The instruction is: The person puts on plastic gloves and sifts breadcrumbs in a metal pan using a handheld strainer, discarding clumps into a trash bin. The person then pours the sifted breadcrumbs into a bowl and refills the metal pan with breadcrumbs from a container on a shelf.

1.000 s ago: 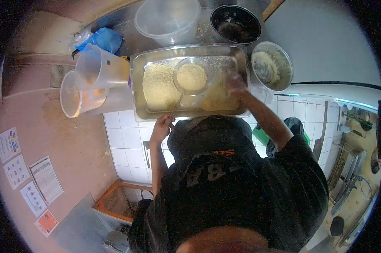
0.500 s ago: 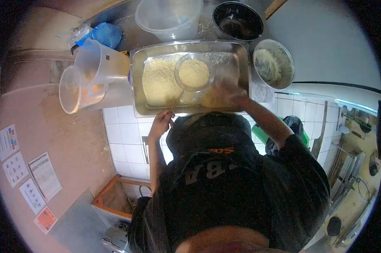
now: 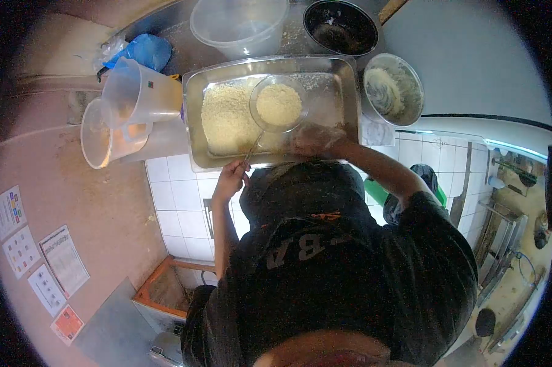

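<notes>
A metal tray [image 3: 193, 147] holds pale yellow crumbs [image 3: 227, 119], heaped in its left part. Over its middle lies a round sieve [image 3: 279, 104] with more crumbs in it. My left hand [image 3: 232, 178] is closed around the sieve's thin handle at the tray's near edge. Inside the tray's near right part is my right hand [image 3: 316, 140], low and smeared by motion, close to the sieve's right side. Its fingers cannot be made out.
Behind the tray stand a clear tub [image 3: 239, 24] and a black bowl [image 3: 340, 27]. A metal bowl [image 3: 393, 90] with pale residue is at the right. Two plastic jugs [image 3: 143, 92] and a blue bag [image 3: 149, 52] are at the left.
My right hand has moved left and nearer to my body, from the tray's right side towards the sieve. My left hand keeps its hold on the handle.
</notes>
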The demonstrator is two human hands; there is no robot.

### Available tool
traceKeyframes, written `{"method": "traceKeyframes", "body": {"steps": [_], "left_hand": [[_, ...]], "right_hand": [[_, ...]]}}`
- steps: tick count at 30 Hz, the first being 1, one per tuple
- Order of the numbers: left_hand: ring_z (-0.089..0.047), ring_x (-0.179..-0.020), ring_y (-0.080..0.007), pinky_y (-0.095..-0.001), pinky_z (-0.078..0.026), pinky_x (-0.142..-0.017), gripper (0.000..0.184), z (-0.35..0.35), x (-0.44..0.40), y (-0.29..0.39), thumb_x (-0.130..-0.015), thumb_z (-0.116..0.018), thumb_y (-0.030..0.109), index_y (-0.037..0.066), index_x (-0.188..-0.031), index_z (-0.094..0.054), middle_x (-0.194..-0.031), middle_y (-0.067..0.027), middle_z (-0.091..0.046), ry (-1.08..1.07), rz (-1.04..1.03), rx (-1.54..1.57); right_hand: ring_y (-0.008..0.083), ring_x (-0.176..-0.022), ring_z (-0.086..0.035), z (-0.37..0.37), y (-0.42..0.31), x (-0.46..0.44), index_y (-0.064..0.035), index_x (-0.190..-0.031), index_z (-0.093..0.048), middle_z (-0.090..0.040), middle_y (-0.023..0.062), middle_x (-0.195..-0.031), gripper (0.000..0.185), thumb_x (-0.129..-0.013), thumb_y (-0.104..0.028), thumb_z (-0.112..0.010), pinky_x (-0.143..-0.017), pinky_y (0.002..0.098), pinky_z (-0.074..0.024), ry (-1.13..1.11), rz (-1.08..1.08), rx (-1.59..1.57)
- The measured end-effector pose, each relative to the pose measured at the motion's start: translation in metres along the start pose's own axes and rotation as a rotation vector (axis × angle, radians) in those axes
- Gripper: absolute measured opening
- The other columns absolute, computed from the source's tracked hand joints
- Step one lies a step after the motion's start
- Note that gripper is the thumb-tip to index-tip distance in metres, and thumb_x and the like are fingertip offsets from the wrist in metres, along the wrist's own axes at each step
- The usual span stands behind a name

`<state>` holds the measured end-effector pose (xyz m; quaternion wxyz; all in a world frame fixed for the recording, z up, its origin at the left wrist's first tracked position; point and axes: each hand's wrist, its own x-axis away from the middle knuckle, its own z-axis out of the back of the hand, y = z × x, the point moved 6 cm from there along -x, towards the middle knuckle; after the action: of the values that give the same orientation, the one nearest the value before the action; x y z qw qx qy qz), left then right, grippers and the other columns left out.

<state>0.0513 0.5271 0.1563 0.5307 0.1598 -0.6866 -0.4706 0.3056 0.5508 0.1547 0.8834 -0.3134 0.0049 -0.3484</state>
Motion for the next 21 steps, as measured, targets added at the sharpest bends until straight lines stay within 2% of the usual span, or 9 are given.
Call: {"method": "traceKeyframes", "body": {"steps": [3,5,6,7,9,11,15,18,21], "left_hand": [[-0.035,-0.040,-0.0037,-0.0202,-0.025,-0.038,0.025,0.003,-0.003,0.000,-0.099,-0.048,0.031,0.011,-0.090,-0.059,-0.057,-0.0021,-0.056,0.012,-0.016,-0.054],[-0.036,-0.041,-0.0033,-0.0200,-0.025,-0.038,0.024,0.000,-0.001,0.001,-0.099,-0.048,0.031,0.011,-0.090,-0.059,-0.058,-0.0019,-0.056,0.004,0.009,-0.017],[-0.036,-0.041,-0.0033,-0.0200,-0.025,-0.038,0.024,-0.001,-0.001,0.000,-0.099,-0.048,0.031,0.011,-0.090,-0.059,-0.058,-0.0019,-0.056,0.001,0.007,-0.013],[-0.036,-0.041,-0.0034,-0.0201,-0.025,-0.038,0.024,-0.001,0.000,-0.001,-0.099,-0.048,0.030,0.011,-0.090,-0.059,-0.058,-0.0018,-0.056,0.016,0.006,-0.013],[-0.036,-0.041,-0.0034,-0.0202,-0.025,-0.038,0.024,0.001,0.001,0.000,-0.099,-0.048,0.030,0.010,-0.090,-0.059,-0.058,-0.0018,-0.056,0.032,0.001,-0.013],[-0.035,-0.041,-0.0038,-0.0204,-0.025,-0.038,0.023,0.002,0.003,0.001,-0.099,-0.048,0.029,0.010,-0.089,-0.058,-0.058,-0.0018,-0.056,0.023,-0.020,-0.009],[-0.035,-0.041,-0.0041,-0.0208,-0.027,-0.038,0.024,0.006,0.003,-0.003,-0.099,-0.047,0.028,0.010,-0.088,-0.058,-0.057,-0.0017,-0.055,0.036,0.015,-0.012],[-0.035,-0.041,-0.0040,-0.0211,-0.027,-0.038,0.023,0.008,0.001,-0.006,-0.099,-0.047,0.028,0.010,-0.088,-0.058,-0.056,-0.0014,-0.054,0.041,0.004,-0.052],[-0.035,-0.041,-0.0039,-0.0212,-0.027,-0.038,0.023,0.006,0.001,-0.002,-0.099,-0.048,0.027,0.010,-0.088,-0.058,-0.055,-0.0010,-0.054,0.027,-0.041,-0.073]], "right_hand": [[0.0313,-0.075,-0.063,-0.006,0.027,0.042,-0.0055,-0.095,-0.059,-0.062,0.0123,-0.085,0.025,-0.092,-0.027,-0.047,-0.074,0.0449,-0.0516,0.297,0.116,0.031],[0.0314,-0.073,-0.063,-0.036,0.058,0.061,-0.0043,-0.099,-0.058,-0.062,0.0127,-0.085,0.029,-0.093,-0.030,-0.046,-0.073,0.0442,-0.0522,0.024,-0.226,0.364],[0.0314,-0.073,-0.063,-0.058,0.073,0.072,-0.0043,-0.099,-0.058,-0.062,0.0127,-0.085,0.029,-0.093,-0.030,-0.046,-0.073,0.0442,-0.0522,0.020,-0.229,0.367],[0.0320,-0.074,-0.064,-0.078,0.088,0.081,-0.0037,-0.099,-0.058,-0.063,0.0137,-0.086,0.031,-0.093,-0.032,-0.045,-0.073,0.0439,-0.0523,0.266,-0.158,-0.173],[0.0326,-0.074,-0.064,-0.074,0.089,0.085,-0.0030,-0.100,-0.058,-0.064,0.0147,-0.088,0.034,-0.094,-0.034,-0.045,-0.073,0.0436,-0.0524,0.505,-0.076,-0.712],[0.0333,-0.079,-0.064,-0.070,0.065,0.068,-0.0036,-0.100,-0.059,-0.064,0.0144,-0.088,0.039,-0.093,-0.040,-0.047,-0.075,0.0426,-0.0517,0.064,-0.351,0.242],[0.0340,-0.105,-0.058,-0.064,0.053,0.070,-0.0064,-0.111,-0.060,-0.062,0.0175,-0.109,0.051,-0.090,-0.052,-0.052,-0.090,0.0431,-0.0457,0.121,-0.486,-0.287],[0.0344,-0.107,-0.058,-0.005,0.010,0.063,-0.0070,-0.112,-0.061,-0.061,0.0182,-0.114,0.051,-0.088,-0.051,-0.055,-0.092,0.0421,-0.0448,0.086,-0.725,-0.502],[0.0336,-0.103,-0.062,-0.055,0.047,0.055,-0.0085,-0.112,-0.063,-0.064,0.0179,-0.113,0.050,-0.085,-0.050,-0.060,-0.089,0.0400,-0.0461,0.163,-0.648,-0.248]]}}
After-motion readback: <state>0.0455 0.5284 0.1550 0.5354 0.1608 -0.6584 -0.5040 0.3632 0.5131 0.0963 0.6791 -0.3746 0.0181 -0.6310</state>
